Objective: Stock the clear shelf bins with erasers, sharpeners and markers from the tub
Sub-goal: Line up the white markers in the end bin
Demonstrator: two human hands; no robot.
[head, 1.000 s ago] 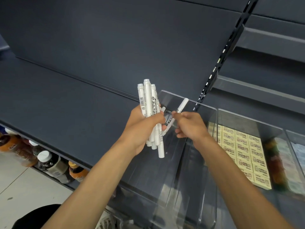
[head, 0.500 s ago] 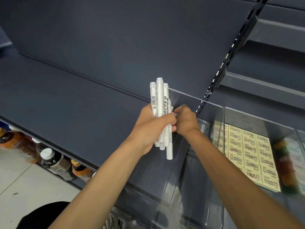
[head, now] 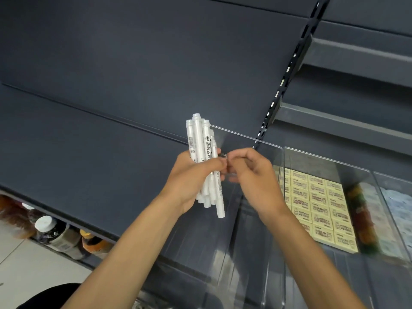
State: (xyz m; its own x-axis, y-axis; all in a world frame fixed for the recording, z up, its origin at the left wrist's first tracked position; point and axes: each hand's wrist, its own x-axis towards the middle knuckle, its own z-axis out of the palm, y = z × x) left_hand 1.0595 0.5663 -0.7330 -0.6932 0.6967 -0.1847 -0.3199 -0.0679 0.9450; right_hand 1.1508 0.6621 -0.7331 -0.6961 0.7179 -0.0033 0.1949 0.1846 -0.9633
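Held the markers (head: 201, 152) upright in the left grip (head: 191, 177) over the empty bin (head: 267, 144), at 9 o'clock from the erasers (head: 318, 204), right grip (head: 252, 175) pinching their 3 o'clock side, and risked dropping the lowest, protruding one askew if either grip eased.

White markers (head: 196, 139) stand bundled upright in the left hand (head: 191, 177) above the clear bin (head: 240, 139); yellow erasers (head: 318, 208) lie in rows just right of it.

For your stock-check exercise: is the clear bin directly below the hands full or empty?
Empty: only dark shelf shows through the clear bin; the markers are held above it in the left hand.
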